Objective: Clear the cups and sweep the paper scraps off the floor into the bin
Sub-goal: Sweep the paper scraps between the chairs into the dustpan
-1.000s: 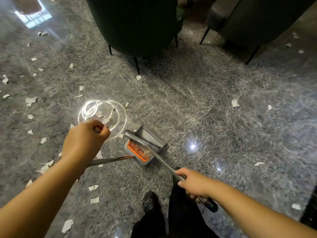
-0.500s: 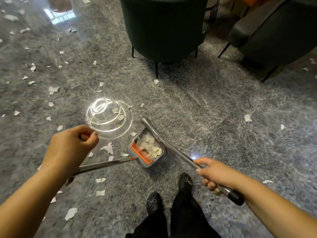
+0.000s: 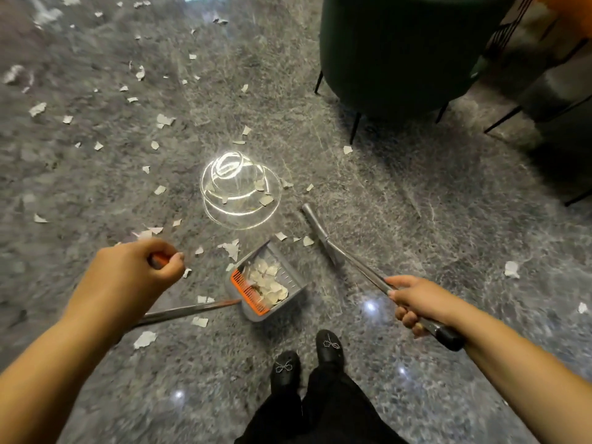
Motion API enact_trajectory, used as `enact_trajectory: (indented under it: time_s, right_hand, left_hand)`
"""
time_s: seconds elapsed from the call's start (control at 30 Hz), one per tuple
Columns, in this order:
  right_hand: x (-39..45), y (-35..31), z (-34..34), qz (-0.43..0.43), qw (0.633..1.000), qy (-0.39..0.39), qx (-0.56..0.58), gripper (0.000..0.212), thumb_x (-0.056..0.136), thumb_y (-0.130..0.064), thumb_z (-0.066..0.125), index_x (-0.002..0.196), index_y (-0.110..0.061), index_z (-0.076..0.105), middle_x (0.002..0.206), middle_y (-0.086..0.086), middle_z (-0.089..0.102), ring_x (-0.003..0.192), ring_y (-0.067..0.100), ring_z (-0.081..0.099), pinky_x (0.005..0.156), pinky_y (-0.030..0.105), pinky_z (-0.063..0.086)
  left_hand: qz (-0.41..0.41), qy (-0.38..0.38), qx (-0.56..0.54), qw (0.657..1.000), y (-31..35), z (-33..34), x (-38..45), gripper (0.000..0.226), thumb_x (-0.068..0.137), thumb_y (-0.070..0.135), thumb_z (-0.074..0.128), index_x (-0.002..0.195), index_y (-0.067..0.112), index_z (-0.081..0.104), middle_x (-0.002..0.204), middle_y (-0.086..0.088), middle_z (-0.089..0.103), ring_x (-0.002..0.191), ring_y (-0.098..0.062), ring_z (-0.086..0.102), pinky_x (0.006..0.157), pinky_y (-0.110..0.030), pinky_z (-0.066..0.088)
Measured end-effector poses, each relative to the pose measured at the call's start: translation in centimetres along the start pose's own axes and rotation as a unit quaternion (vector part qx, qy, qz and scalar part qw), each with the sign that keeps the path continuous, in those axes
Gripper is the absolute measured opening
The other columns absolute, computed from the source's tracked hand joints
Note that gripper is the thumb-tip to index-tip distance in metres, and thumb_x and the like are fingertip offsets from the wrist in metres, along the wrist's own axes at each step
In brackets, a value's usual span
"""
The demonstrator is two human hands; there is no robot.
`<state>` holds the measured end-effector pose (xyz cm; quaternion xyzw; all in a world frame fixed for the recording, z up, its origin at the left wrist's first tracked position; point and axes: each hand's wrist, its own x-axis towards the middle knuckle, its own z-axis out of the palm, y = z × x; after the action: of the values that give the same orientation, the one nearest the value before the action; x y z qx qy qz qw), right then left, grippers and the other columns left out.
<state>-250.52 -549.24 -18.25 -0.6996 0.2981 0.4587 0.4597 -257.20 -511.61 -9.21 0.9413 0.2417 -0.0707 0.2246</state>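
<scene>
Swung right and clear of the dustpan (image 3: 272, 283), the broom (image 3: 339, 251) now lies beside it; scraps (image 3: 267, 283) fill the pan; left hand (image 3: 134, 277) fingers curl round the dustpan handle, right hand (image 3: 416, 302) fingers round the broom's.

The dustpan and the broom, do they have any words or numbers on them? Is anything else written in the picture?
None: no word, number or brand can be read anywhere.
Dustpan: only small raised marks on its grey wall, too blurred to read.
Broom: plain metal pole, no label visible.
Green chair: no label visible.
</scene>
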Motion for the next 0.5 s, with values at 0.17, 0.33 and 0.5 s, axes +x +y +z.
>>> enact_trajectory:
  time_s: [0.17,0.33,0.5]
  right_hand:
    - [4.3,-3.5,0.7,-0.005,0.998,0.012,-0.060,0.045,0.101,-0.009,0.037,0.144,-0.022,0.033,0.062,0.007,0.039,0.029,0.007,0.033,0.036,0.011,0.029]
    - [8.4,-7.2,1.9,-0.015,0.989,0.005,-0.149,0.037,0.101,-0.006,0.035,0.136,-0.016,0.042,0.062,0.005,0.037,0.030,0.007,0.033,0.046,0.015,0.028]
    - [11.4,-9.5,3.9,-0.005,0.974,-0.021,-0.226,0.021,0.100,-0.010,0.037,0.119,-0.008,0.047,0.060,0.009,0.043,0.038,0.015,0.037,0.044,0.019,0.032]
  left_hand:
    - [-0.058,0.006,0.015,0.998,-2.2,0.2,0.4,0.026,0.082,0.031,0.074,0.062,0.039,0.060,0.057,0.008,0.063,0.061,-0.018,0.060,0.060,-0.034,0.046]
    - [-0.107,0.013,0.046,0.993,-4.1,0.8,0.2,0.024,0.082,0.038,0.071,0.064,0.042,0.057,0.062,0.008,0.065,0.069,-0.024,0.062,0.065,-0.037,0.051]
    - [-0.147,0.011,0.052,0.988,-5.5,1.9,0.7,0.020,0.083,0.036,0.069,0.066,0.032,0.060,0.066,0.002,0.066,0.072,-0.029,0.060,0.066,-0.035,0.048]
